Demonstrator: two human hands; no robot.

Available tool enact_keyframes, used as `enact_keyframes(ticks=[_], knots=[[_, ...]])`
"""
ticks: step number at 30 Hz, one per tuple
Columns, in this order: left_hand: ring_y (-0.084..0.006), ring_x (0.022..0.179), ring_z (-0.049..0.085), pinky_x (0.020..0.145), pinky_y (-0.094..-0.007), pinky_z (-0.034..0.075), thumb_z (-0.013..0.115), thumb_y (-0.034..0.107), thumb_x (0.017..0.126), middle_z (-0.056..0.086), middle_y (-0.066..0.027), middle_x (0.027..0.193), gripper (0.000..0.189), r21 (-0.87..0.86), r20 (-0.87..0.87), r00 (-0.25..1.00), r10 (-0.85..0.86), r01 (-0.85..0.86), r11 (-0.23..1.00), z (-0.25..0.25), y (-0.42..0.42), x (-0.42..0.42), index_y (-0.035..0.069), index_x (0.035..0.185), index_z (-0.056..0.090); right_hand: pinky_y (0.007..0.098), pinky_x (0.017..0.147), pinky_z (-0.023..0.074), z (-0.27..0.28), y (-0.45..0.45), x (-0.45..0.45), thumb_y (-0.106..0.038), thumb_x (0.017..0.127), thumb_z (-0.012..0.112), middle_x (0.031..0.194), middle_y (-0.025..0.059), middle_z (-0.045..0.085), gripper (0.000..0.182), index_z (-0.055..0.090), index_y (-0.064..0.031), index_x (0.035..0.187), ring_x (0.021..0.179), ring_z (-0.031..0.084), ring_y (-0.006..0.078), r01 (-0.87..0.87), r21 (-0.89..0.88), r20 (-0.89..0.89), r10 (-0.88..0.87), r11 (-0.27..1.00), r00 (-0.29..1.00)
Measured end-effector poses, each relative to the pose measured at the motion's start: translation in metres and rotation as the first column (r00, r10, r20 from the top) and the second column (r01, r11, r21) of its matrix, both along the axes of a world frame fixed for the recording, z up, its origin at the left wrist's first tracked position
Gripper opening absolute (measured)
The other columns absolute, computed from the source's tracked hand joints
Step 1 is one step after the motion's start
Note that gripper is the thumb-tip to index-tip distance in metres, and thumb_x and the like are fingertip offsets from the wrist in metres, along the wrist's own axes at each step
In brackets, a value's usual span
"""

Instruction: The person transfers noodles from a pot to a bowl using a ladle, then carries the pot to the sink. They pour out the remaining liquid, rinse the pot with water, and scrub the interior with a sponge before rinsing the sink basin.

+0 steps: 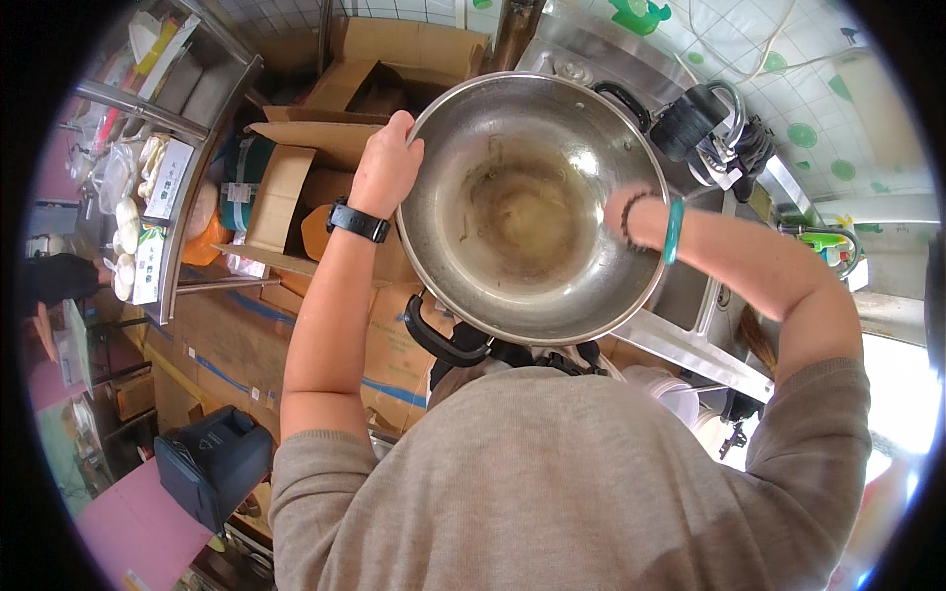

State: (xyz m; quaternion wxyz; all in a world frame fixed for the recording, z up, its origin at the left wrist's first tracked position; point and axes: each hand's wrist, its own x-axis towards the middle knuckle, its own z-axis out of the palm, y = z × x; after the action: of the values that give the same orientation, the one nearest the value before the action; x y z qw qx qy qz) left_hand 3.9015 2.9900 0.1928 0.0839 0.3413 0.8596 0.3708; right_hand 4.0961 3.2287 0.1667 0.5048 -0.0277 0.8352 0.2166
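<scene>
A large steel wok [458, 273] with two black handles is in front of me, over the edge of a steel sink. Murky, brownish liquid [528, 214] lies in its bottom. My left hand [388, 166], with a black watch at the wrist, grips the wok's rim at the upper left. Inside the wok's right side is my right hand [621, 214], blurred, with a dark beaded bracelet and a green bangle on that arm. Its fingers are too blurred to tell whether they hold anything.
A steel sink [684, 295] and faucet [732, 103] stand at the right. Open cardboard boxes [284, 199] and a metal shelf [199, 162] with packaged mushrooms are left. Behind at lower left stands a dark bin [214, 465]; another person [55, 284] is at the far left.
</scene>
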Motion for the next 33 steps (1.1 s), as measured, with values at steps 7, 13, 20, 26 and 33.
enact_keyframes(ticks=[7, 13, 20, 26, 33], knots=[[-0.0404, 0.08, 0.051, 0.069, -0.0415, 0.041, 0.051, 0.01, 0.077, 0.055, -0.024, 0.079, 0.016, -0.016, 0.051, 0.998, 0.023, -0.022, 1.0, 0.004, 0.004, 0.004, 0.0, 0.088, 0.045, 0.0402, 0.077, 0.0447, -0.016, -0.122, 0.002, -0.009, 0.071, 0.055, 0.099, 0.0198, 0.056, 0.035, 0.048, -0.0022, 0.105, 0.092, 0.055, 0.0342, 0.017, -0.813, -0.163, -0.257, 0.581, 0.953], [-0.0409, 0.079, 0.05, 0.068, -0.0424, 0.041, 0.05, 0.01, 0.077, 0.054, -0.0236, 0.078, 0.015, 0.002, 0.004, 1.0, -0.005, 0.005, 1.0, 0.001, 0.003, -0.001, 0.0, 0.087, 0.045, 0.0342, 0.072, 0.0472, -0.037, -0.119, -0.095, -0.018, 0.076, 0.05, 0.095, 0.0101, 0.056, 0.023, 0.055, -0.0086, 0.097, 0.091, 0.056, 0.0247, -0.266, -0.433, -0.751, -0.181, 0.861, 0.635], [-0.0415, 0.079, 0.05, 0.068, -0.0425, 0.041, 0.05, 0.01, 0.077, 0.054, -0.024, 0.078, 0.015, 0.027, 0.05, 0.999, -0.002, 0.0, 1.0, -0.002, 0.002, -0.001, 0.0, 0.086, 0.045, 0.0418, 0.07, 0.0485, -0.051, -0.036, -0.073, -0.014, 0.076, 0.056, 0.103, 0.0024, 0.061, 0.025, 0.063, -0.0148, 0.1, 0.095, 0.057, 0.0232, 0.146, 0.084, -0.226, -0.124, 0.986, 0.966], [-0.0415, 0.079, 0.05, 0.068, -0.0424, 0.041, 0.051, 0.01, 0.077, 0.054, -0.0242, 0.078, 0.015, 0.04, 0.002, 1.0, -0.01, 0.01, 0.999, -0.002, 0.004, 0.001, 0.0, 0.086, 0.045, 0.0364, 0.071, 0.0482, -0.006, -0.082, -0.026, -0.011, 0.078, 0.049, 0.097, 0.0162, 0.061, 0.023, 0.061, -0.0017, 0.094, 0.087, 0.06, 0.0288, 0.181, -0.347, -0.185, -0.257, 0.92, 0.949], [-0.0418, 0.079, 0.05, 0.068, -0.043, 0.041, 0.052, 0.011, 0.077, 0.054, -0.0241, 0.079, 0.015, 0.02, 0.034, 0.999, -0.005, 0.004, 1.0, -0.002, 0.005, -0.001, 0.0, 0.085, 0.045, 0.0418, 0.069, 0.0455, -0.007, -0.075, -0.065, -0.005, 0.073, 0.047, 0.076, 0.0204, 0.059, 0.023, 0.054, -0.0072, 0.095, 0.078, 0.058, 0.0351, -0.012, -0.732, -0.541, -0.571, 0.681, 0.618]])
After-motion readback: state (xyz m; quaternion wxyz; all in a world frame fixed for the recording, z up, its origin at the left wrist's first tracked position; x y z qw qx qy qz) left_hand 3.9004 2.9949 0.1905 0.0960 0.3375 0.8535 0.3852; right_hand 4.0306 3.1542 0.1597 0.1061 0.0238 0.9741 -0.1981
